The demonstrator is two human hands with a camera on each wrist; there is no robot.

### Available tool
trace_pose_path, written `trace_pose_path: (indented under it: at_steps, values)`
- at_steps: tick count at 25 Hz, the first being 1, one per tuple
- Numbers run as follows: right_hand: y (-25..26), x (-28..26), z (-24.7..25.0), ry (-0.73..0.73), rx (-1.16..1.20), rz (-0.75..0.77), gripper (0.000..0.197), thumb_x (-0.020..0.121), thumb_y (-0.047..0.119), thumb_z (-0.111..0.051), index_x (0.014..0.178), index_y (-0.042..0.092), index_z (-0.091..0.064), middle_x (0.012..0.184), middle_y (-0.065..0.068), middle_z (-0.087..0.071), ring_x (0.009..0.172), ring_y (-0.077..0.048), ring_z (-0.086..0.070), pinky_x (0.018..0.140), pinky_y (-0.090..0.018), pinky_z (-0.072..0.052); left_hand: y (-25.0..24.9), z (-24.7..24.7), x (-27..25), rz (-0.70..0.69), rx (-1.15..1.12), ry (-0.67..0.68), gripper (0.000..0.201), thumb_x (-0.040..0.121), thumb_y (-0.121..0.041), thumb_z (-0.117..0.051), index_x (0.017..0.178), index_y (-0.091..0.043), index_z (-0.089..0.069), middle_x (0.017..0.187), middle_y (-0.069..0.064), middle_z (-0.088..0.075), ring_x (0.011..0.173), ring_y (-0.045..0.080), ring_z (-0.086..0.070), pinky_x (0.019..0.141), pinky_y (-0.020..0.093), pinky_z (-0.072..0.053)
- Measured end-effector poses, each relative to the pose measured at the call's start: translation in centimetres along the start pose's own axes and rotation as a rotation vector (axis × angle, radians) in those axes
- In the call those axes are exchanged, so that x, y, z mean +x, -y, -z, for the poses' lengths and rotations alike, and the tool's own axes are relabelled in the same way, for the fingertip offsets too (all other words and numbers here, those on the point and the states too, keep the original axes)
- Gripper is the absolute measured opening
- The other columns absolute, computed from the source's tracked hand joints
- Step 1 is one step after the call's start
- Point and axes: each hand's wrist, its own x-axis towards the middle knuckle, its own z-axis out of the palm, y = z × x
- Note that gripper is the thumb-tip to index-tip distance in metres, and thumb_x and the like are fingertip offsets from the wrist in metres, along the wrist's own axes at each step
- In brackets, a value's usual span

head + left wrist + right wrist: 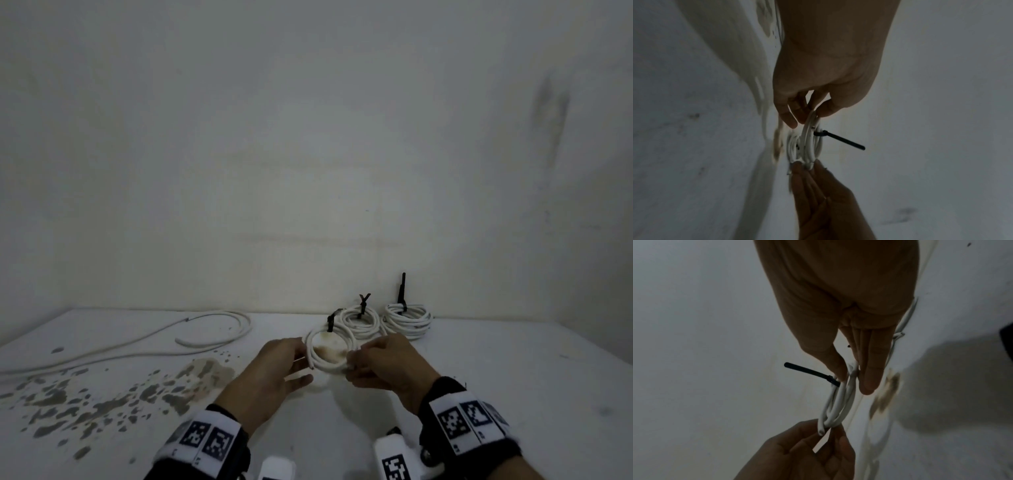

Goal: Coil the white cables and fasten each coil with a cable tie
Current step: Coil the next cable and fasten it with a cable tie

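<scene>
A small white cable coil [318, 366] is held just above the stained table [137, 445], and a black cable tie [330, 322] sticks up from its far side. My left hand [303, 359] pinches the coil's left edge between thumb and fingers [795, 116]. On the opposite edge, my right hand [354, 365] pinches it with thumb and fingers [869, 378]. The wrist views show the coil [807, 146] [838, 404] edge-on, with the tie's tail [844, 142] [807, 371] pointing sideways. A loose white cable [212, 330] lies uncoiled at the back left.
Two more tied coils, the nearer one [361, 320] and the right one [407, 320], sit against the back wall just behind my hands. Brown stains [102, 401] cover the table's left front. Walls close the table at the back and the right.
</scene>
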Motion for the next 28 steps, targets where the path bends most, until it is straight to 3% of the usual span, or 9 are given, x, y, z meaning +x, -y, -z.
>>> trace_pose_path:
  at_steps: [3,6,9,11,16,20,24,26,28]
  values:
    - [-0.8,2.8,1.6,-0.121,0.037,0.001,0.011,0.084,-0.003,-0.072,0.077,-0.009,-0.067,0.074,-0.025,-0.069,0.066,-0.030,-0.070,0.058,-0.030,-0.059,0.7,-2.8,2.5,-0.033,0.084,-0.017,0.022,0.091,-0.005,-0.055,0.100,-0.004,-0.075,0.100,0.013,-0.074,0.081,0.020,-0.065,0.057,0.023,-0.052]
    - [-0.9,6.3,2.8,-0.203,0.045,-0.003,0.009,0.084,-0.002,-0.071,0.077,-0.008,-0.068,0.070,-0.019,-0.066,0.058,-0.028,-0.066,0.060,-0.033,-0.059,0.1,-5.5,5.0,-0.100,0.047,-0.062,0.018,0.092,-0.004,-0.056,0.091,-0.013,-0.073,0.094,0.009,-0.074,0.077,0.018,-0.066,0.057,0.027,-0.055]
    - [-0.6,9.7,3.7,-0.232,0.001,-0.023,0.021,0.081,0.000,-0.069,0.061,0.000,-0.061,0.057,-0.014,-0.057,0.043,-0.024,-0.056,0.056,-0.036,-0.053,-0.4,-7.1,8.2,-0.112,0.093,-0.090,0.021,0.090,-0.005,-0.053,0.087,-0.017,-0.070,0.098,0.009,-0.072,0.094,0.022,-0.066,0.062,0.029,-0.056]
    - [-0.5,11.4,4.0,-0.232,-0.046,-0.024,0.026,0.078,0.004,-0.069,0.058,0.006,-0.053,0.054,-0.013,-0.052,0.044,-0.024,-0.052,0.053,-0.038,-0.049,-0.4,-7.7,10.2,-0.116,0.137,-0.102,0.022,0.087,-0.004,-0.051,0.092,-0.013,-0.071,0.101,0.011,-0.072,0.099,0.025,-0.066,0.061,0.029,-0.055]
    - [0.0,13.0,3.6,-0.215,-0.041,0.002,0.023,0.080,0.003,-0.073,0.063,0.001,-0.058,0.060,-0.016,-0.058,0.047,-0.028,-0.057,0.053,-0.034,-0.051,-0.1,-8.1,13.4,-0.156,0.101,-0.225,0.027,0.091,-0.019,-0.045,0.090,-0.008,-0.070,0.090,0.011,-0.072,0.086,0.025,-0.068,0.056,0.029,-0.053]
    - [1.0,12.8,1.6,-0.204,-0.058,0.054,0.022,0.079,0.007,-0.080,0.069,-0.007,-0.067,0.070,-0.027,-0.069,0.061,-0.038,-0.070,0.061,-0.046,-0.062,0.0,-7.1,15.0,-0.148,0.043,-0.327,0.029,0.091,-0.025,-0.043,0.078,-0.007,-0.062,0.082,0.013,-0.068,0.073,0.025,-0.065,0.060,0.035,-0.057]
    - [1.5,13.5,-0.1,-0.211,-0.215,0.061,0.027,0.078,0.018,-0.081,0.074,-0.007,-0.071,0.069,-0.024,-0.072,0.061,-0.038,-0.072,0.059,-0.051,-0.062,-0.7,-5.2,16.0,-0.141,0.117,-0.343,0.029,0.090,-0.024,-0.044,0.083,-0.002,-0.063,0.079,0.016,-0.069,0.071,0.030,-0.066,0.060,0.036,-0.057]
    - [1.6,14.3,-0.8,-0.235,-0.350,0.084,0.030,0.075,0.025,-0.079,0.079,-0.004,-0.073,0.066,-0.017,-0.071,0.057,-0.033,-0.070,0.058,-0.046,-0.062,-0.8,-4.3,16.7,-0.154,0.147,-0.358,0.030,0.089,-0.022,-0.046,0.089,0.000,-0.065,0.080,0.016,-0.069,0.071,0.030,-0.067,0.059,0.034,-0.056]
    - [1.8,14.8,-1.5,-0.226,-0.510,0.125,0.030,0.080,0.028,-0.074,0.087,-0.001,-0.075,0.069,-0.009,-0.068,0.058,-0.025,-0.062,0.057,-0.030,-0.056,-0.8,-3.5,17.0,-0.155,0.178,-0.369,0.029,0.089,-0.021,-0.047,0.092,0.002,-0.065,0.079,0.016,-0.068,0.069,0.030,-0.066,0.062,0.037,-0.059]
